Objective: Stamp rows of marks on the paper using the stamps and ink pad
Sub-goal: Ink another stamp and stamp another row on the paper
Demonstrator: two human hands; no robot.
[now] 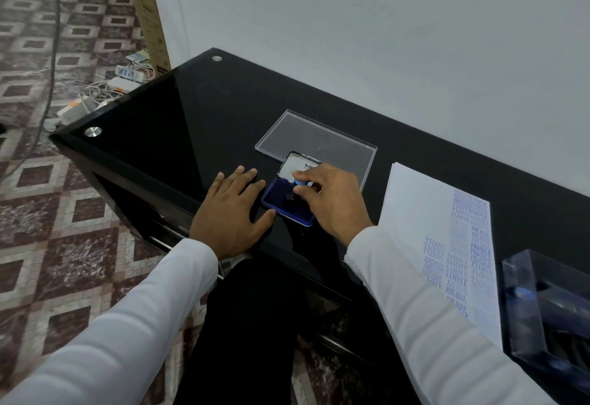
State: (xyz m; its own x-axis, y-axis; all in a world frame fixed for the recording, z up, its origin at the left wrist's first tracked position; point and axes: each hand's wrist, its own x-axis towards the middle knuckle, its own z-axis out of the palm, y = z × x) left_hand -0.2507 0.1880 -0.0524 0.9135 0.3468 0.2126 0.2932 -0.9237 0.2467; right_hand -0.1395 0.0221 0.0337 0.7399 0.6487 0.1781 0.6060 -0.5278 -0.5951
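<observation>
A blue ink pad (281, 200) lies open on the black glass table (178, 123), its white-lined lid (295, 163) tipped up behind it. My right hand (332, 200) pinches a small blue-topped stamp (300, 185) and holds it down on the pad. My left hand (228, 210) lies flat on the table with fingers spread, its fingertips touching the pad's left edge. To the right lies the white paper (415, 213), with rows of blue marks reading SAMPLE, AMENDED, FRAGILE and AIR MAIL.
A clear plastic lid (306, 133) lies flat behind the ink pad. A clear case (549, 309) with dark stamps stands at the right edge beside the paper. A white wall runs behind the table. Cables and power strips (105, 91) lie on the patterned floor at left.
</observation>
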